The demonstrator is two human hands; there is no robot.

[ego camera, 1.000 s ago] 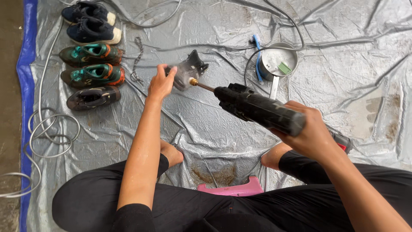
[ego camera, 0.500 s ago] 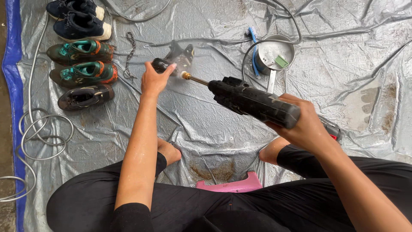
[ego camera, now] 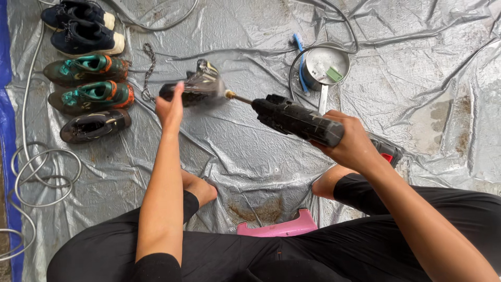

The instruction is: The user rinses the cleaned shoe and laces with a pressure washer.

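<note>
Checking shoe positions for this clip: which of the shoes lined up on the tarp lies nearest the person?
The dark grey shoe, last in the row, below the two teal-and-orange shoes; the two navy shoes lie farthest away.

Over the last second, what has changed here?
The left hand has lifted the dark shoe off the grey tarp; spray from the black spray gun in the right hand now blurs it. The grips, the row of shoes and the metal pot are unchanged.
</note>
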